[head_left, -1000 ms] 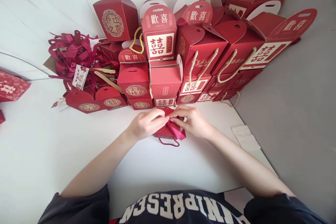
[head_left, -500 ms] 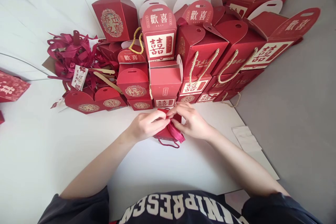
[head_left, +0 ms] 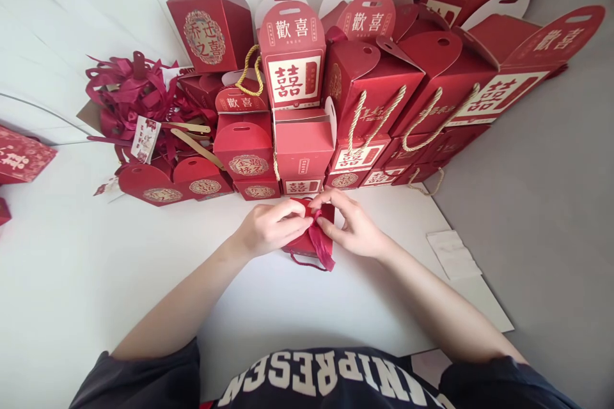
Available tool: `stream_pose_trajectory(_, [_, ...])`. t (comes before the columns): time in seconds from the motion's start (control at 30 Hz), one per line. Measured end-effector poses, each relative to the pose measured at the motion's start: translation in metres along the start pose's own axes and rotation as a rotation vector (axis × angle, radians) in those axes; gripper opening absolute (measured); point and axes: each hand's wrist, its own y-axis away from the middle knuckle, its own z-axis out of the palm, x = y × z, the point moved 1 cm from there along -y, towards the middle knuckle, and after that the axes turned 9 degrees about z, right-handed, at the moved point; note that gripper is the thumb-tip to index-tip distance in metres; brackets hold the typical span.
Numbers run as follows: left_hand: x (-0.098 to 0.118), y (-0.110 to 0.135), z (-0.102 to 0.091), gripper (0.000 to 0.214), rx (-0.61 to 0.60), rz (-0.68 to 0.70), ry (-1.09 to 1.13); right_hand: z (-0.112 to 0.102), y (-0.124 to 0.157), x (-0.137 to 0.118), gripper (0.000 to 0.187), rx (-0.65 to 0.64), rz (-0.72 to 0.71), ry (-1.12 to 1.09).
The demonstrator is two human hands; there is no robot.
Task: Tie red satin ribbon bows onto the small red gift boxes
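Observation:
A small red gift box sits on the white table right in front of me, with a thin red cord loop at its near side. A dark red ribbon hangs down over its front. My left hand is closed, its fingers pinching the ribbon at the box's top. My right hand meets it from the right, thumb and fingers pinched on the same ribbon.
A wall of red paper gift boxes with rope handles stands behind the small box. A heap of dark red ribbons lies at the back left. A folded white paper lies at the right, and grey floor begins past the table's edge.
My right hand's fingers have shifted on the ribbon and lifted a little; the ribbon's loose end now hangs narrower over the box front. The camera view tipped slightly.

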Motion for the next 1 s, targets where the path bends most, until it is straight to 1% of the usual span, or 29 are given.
stream_pose_trajectory(0.07, [0.000,0.000,0.000,0.009,-0.007,-0.002,0.016,0.003,0.001,0.001,0.022,-0.040,0.021,-0.048])
stream_pose_trajectory(0.1, [0.000,0.001,0.000,0.010,-0.008,-0.003,0.019,0.004,0.002,0.002,0.020,-0.029,0.025,-0.065])
stream_pose_trajectory(0.2, [0.000,0.001,0.000,0.012,-0.008,-0.008,0.020,0.010,0.003,0.007,0.014,0.088,0.017,-0.059])
stream_pose_trajectory(0.27, [0.001,0.001,0.001,0.011,-0.011,-0.002,0.021,0.013,0.003,0.009,0.014,0.176,-0.026,-0.012])
stream_pose_trajectory(0.33, [0.002,0.001,0.001,0.010,-0.018,0.014,0.021,0.012,0.002,0.008,0.015,0.210,-0.080,0.050])
stream_pose_trajectory(0.37, [0.002,0.001,0.002,0.010,-0.018,0.018,0.020,0.011,0.001,0.007,0.015,0.205,-0.095,0.072])
stream_pose_trajectory(0.43, [0.002,0.001,0.002,0.010,-0.017,0.011,0.030,0.007,-0.001,0.004,0.014,0.135,-0.080,0.046])
stream_pose_trajectory(0.53, [0.001,0.002,0.002,0.009,-0.022,0.010,0.054,0.005,-0.001,0.003,0.012,-0.015,0.003,-0.172])
stream_pose_trajectory(0.57, [0.001,0.002,0.002,0.009,-0.024,0.014,0.058,0.006,0.001,0.004,0.012,-0.038,0.029,-0.236])
stream_pose_trajectory(0.6, [0.001,0.002,0.002,0.009,-0.026,0.020,0.058,0.008,0.002,0.006,0.012,-0.024,0.053,-0.274])
stream_pose_trajectory(0.63, [0.001,0.002,0.003,0.009,-0.024,0.023,0.055,0.011,0.003,0.008,0.011,0.026,0.076,-0.279])
stream_pose_trajectory(0.67, [0.001,0.002,0.003,0.010,-0.021,0.024,0.050,0.013,0.004,0.011,0.011,0.093,0.089,-0.255])
stream_pose_trajectory(0.73, [0.002,0.001,0.004,0.009,-0.020,0.029,0.045,0.016,0.005,0.014,0.012,0.216,0.072,-0.138])
stream_pose_trajectory(0.8, [0.002,0.002,0.004,0.007,-0.015,0.019,0.044,0.016,0.006,0.013,0.014,0.295,0.006,0.038])
stream_pose_trajectory(0.87, [0.002,0.002,0.005,0.007,-0.007,0.003,0.049,0.010,0.005,0.009,0.019,0.341,-0.050,0.205])
stream_pose_trajectory(0.9, [0.002,0.002,0.005,0.008,-0.006,-0.003,0.051,0.006,0.004,0.006,0.024,0.340,-0.058,0.266])
stream_pose_trajectory(0.93, [0.002,0.002,0.005,0.008,-0.009,-0.005,0.052,0.003,0.003,0.004,0.029,0.313,-0.056,0.302])
stream_pose_trajectory(1.0, [0.003,0.002,0.005,0.007,-0.023,-0.002,0.054,-0.003,0.001,0.000,0.030,0.179,-0.045,0.299])
